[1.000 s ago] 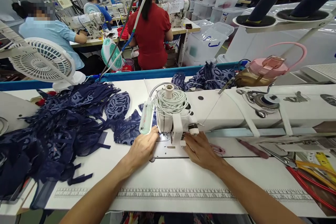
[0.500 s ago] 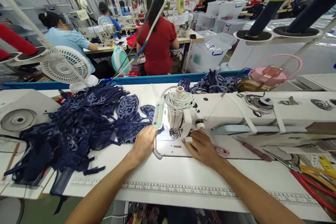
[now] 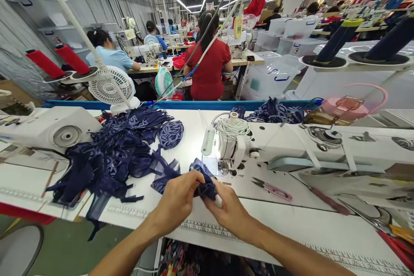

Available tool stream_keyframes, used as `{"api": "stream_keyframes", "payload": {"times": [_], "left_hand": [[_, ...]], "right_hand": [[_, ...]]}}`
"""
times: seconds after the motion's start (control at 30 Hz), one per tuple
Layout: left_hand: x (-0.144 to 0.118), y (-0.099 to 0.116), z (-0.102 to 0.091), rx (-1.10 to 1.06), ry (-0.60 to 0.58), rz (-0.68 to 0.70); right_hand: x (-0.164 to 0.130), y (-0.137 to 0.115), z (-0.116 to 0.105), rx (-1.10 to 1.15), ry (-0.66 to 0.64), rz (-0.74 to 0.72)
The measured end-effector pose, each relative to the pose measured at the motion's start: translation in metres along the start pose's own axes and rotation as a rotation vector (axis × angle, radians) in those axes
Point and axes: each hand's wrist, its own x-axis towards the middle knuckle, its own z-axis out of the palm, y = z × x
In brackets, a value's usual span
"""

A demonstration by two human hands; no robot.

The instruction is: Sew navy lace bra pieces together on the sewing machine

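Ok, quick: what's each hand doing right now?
Left hand: closed on the navy lace piece.
Right hand: closed on the same piece.

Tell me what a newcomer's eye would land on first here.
Both hands, left hand and right hand, pinch a navy lace piece in front of the white sewing machine. A heap of navy lace pieces sprawls to the left, beside a white fan.

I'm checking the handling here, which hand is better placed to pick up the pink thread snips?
Probably the right hand. The pink thread snips lie on the table to its right, apart from it with nothing between. The left hand is on the far side, pinching the navy lace piece.
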Motion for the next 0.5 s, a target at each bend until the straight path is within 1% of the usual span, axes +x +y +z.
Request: {"api": "stream_keyframes", "payload": {"times": [0.07,0.13,0.2,0.27,0.33,0.37,0.43,0.5], "left_hand": [[0.002,0.006,-0.014,-0.13,-0.022,-0.096],[0.004,0.006,-0.02,-0.299,-0.074,-0.243],[0.005,0.001,-0.013,-0.502,-0.166,-0.401],[0.003,-0.004,0.003,-0.679,-0.263,-0.537],[0.001,-0.009,0.021,-0.783,-0.33,-0.629],[0.001,-0.01,0.028,-0.81,-0.352,-0.657],[0.001,-0.011,0.038,-0.845,-0.369,-0.69],[0.004,-0.009,0.042,-0.87,-0.378,-0.698]], "right_hand": [[-0.006,-0.008,-0.017,0.169,-0.123,0.068],[-0.012,-0.011,-0.041,0.258,-0.222,0.165],[-0.016,-0.008,-0.064,0.205,-0.276,0.195],[-0.02,0.0,-0.08,0.061,-0.309,0.175],[-0.024,0.008,-0.088,-0.053,-0.323,0.151],[-0.026,0.011,-0.088,-0.073,-0.329,0.15],[-0.028,0.014,-0.085,-0.044,-0.346,0.173],[-0.027,0.012,-0.078,0.012,-0.351,0.217]]}}
